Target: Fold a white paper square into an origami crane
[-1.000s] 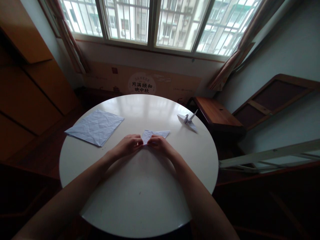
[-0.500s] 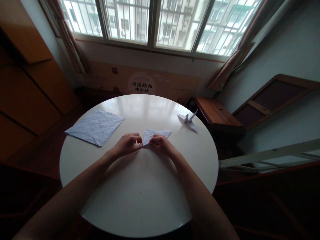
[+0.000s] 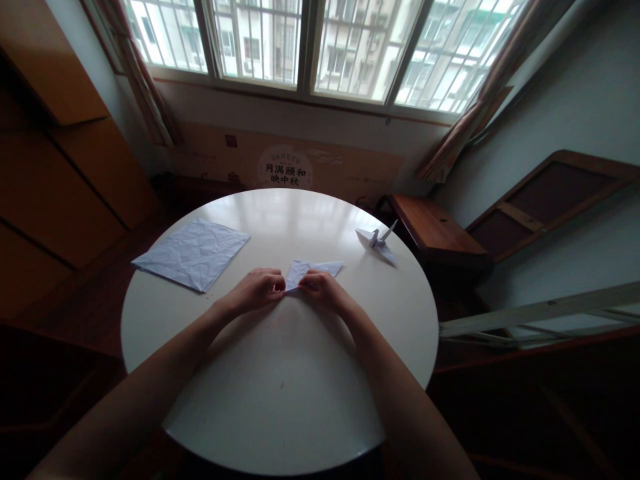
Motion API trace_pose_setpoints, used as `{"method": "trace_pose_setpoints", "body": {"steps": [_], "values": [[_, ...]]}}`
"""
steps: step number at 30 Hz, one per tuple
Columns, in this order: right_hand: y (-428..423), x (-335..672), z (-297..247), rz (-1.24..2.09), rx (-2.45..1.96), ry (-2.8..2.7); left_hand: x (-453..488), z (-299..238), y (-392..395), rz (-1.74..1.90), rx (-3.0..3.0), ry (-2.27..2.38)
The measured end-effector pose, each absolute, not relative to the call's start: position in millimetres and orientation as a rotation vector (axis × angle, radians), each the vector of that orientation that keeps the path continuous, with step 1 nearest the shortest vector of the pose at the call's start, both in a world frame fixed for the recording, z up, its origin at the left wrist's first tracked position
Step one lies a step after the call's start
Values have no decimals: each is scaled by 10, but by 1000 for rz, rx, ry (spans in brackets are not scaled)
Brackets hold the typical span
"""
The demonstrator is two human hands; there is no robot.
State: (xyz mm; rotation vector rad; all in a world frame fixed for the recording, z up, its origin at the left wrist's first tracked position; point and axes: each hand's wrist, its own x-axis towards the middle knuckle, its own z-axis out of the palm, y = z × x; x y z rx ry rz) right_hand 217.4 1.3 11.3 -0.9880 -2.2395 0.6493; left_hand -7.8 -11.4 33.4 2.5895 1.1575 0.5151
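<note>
Folded paper (image 3: 314, 269), white and two-pointed, lies flat at the middle of the round white tabletop (image 3: 280, 387). The left hand (image 3: 254, 291) and right hand (image 3: 326, 292) meet at its near tip, each grip pinching the paper. A creased sheet (image 3: 193, 253) rests at the tabletop's left edge, and a paper crane (image 3: 376, 239) stands near its far right edge.

The folded paper (image 3: 314, 269), crease-gridded sheet (image 3: 193, 253), paper crane (image 3: 376, 239) and glossy table (image 3: 280, 400) are all white.
</note>
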Motion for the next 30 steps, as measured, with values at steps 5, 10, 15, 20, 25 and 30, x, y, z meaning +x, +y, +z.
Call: {"method": "trace_pose_setpoints", "body": {"steps": [5, 10, 15, 20, 25, 30], "values": [[11, 2176, 129, 671, -979, -2242, -158, 413, -114, 499, 2528, 1147], [8, 2174, 142, 676, -984, -2243, -181, 451, -120, 519, 2473, 1174], [13, 2169, 136, 668, -1000, -2250, -128, 404, -126, 535, 2473, 1144], [8, 2170, 138, 674, -1002, -2243, -127, 372, -111, 541, 2474, 1142], [-5, 2172, 160, 687, -997, -2240, -194, 412, -97, 525, 2445, 1158], [-3, 2174, 164, 674, -993, -2246, -172, 419, -114, 554, 2427, 1170]]}}
